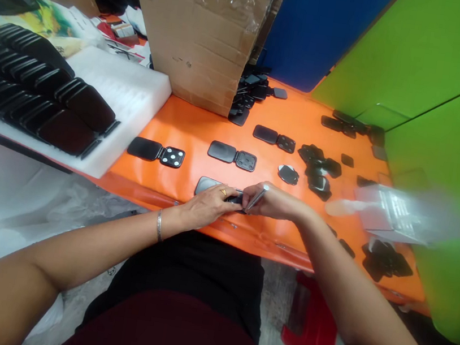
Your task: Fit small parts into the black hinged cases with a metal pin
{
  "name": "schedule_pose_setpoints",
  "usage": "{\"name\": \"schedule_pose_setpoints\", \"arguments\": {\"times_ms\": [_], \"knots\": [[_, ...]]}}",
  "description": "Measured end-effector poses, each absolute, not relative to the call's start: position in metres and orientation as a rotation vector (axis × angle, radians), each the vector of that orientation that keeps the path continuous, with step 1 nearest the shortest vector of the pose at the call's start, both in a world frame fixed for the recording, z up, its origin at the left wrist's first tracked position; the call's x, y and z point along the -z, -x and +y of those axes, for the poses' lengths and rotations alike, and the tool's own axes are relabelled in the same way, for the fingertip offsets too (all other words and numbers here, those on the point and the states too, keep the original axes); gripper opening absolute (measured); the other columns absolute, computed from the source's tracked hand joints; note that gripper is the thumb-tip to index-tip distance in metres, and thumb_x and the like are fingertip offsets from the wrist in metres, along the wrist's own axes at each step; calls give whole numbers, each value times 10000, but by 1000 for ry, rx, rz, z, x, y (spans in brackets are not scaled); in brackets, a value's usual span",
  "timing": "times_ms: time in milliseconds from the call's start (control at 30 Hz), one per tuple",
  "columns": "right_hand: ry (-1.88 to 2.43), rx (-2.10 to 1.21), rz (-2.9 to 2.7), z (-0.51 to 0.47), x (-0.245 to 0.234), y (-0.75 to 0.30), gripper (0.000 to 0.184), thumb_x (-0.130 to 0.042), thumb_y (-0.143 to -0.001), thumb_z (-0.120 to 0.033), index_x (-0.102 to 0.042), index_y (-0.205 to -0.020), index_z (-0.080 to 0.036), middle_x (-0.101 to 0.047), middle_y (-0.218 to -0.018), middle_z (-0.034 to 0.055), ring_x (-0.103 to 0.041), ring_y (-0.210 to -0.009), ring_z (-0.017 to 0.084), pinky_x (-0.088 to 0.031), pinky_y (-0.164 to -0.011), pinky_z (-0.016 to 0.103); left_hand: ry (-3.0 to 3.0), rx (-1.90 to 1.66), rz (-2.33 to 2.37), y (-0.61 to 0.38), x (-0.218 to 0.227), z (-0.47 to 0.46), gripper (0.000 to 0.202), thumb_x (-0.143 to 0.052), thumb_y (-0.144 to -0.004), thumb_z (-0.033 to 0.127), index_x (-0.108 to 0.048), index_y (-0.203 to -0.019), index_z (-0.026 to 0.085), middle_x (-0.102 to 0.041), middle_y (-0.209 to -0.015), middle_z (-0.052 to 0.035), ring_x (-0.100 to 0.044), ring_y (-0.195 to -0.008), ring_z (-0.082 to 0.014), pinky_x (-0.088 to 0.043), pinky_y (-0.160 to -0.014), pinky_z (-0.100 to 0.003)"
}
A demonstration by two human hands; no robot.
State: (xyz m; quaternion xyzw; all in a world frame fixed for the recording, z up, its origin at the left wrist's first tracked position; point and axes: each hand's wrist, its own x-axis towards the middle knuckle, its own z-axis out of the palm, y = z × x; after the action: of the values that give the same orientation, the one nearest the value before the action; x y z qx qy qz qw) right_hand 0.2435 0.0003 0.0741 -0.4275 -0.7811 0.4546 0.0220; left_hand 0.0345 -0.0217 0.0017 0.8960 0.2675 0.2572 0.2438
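Note:
My left hand (207,205) lies over a black hinged plate (206,185) near the front edge of the orange table, its fingers holding the plate down. My right hand (274,201) is closed on a slim silver tool (257,198), whose lower end meets the plate's smaller square part. The fingers cover most of that part. Behind my hands lie more hinged plates: one with white dots (172,157) on its square, one with dark round recesses (246,160), and another farther back (266,134). A dark disc-like piece with some white (288,174) sits beyond my right hand.
White foam (137,102) at left bears rows of black plates (69,130). A tall cardboard box (201,37) stands behind. Black parts lie in heaps (320,171) at right, near a blurred clear box (391,212). A red stool (315,327) is below the table.

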Motion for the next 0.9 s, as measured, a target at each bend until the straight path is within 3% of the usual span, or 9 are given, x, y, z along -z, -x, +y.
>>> {"name": "schedule_pose_setpoints", "arguments": {"times_ms": [167,333,433,633,800,900], "knots": [[1279,-1633,-2298,7,-77,-250,57,-690,-678,-199,-702,-731,-181,-679,-664,-5,-607,-628,140,-477,-578,236,-2647,-745,671,-33,8,-20,282,-484,-960,217,-645,-1186,270,-572,-1232,-70,-521,-1124,-218,-458,-948,-378],[1281,-1850,-2042,-11,-72,-278,204,-761,-683,-332,-719,-783,-159,-712,-760,49,-644,-710,177,-524,-674,298,-2654,-748,698,-32,15,-20,291,-460,-968,205,-650,-1176,275,-572,-1199,-87,-520,-1126,-235,-443,-948,-399],[1377,-1731,-1809,-28,-67,-285,255,-776,-683,-366,-706,-790,-146,-711,-817,72,-649,-763,187,-525,-715,317,-2637,-792,686,-32,15,-21,284,-455,-970,201,-653,-1159,277,-581,-1179,-80,-533,-1112,-223,-452,-941,-391],[1442,-1473,-1622,-39,-57,-257,258,-775,-670,-368,-667,-768,-155,-696,-791,56,-640,-742,180,-526,-704,322,-2598,-1005,669,-32,9,-22,225,-468,-965,220,-668,-1052,162,-639,-1104,-116,-587,-1079,-207,-484,-968,-397],[1491,-1174,-1944,-38,-53,-242,32,-638,-733,-216,-639,-747,-187,-679,-725,34,-625,-659,175,-494,-614,291,-2606,-1019,660,-34,10,-21,206,-485,-954,199,-669,-1035,160,-649,-1098,-111,-603,-1064,-201,-508,-961,-392],[1492,-958,-2143,-42,-54,-235,92,-572,-724,-128,-624,-704,-200,-674,-738,33,-610,-642,169,-480,-609,284,-2594,-990,674,-35,11,-22,222,-468,-961,198,-664,-1062,171,-647,-1111,-106,-598,-1085,-200,-507,-971,-397]]}}
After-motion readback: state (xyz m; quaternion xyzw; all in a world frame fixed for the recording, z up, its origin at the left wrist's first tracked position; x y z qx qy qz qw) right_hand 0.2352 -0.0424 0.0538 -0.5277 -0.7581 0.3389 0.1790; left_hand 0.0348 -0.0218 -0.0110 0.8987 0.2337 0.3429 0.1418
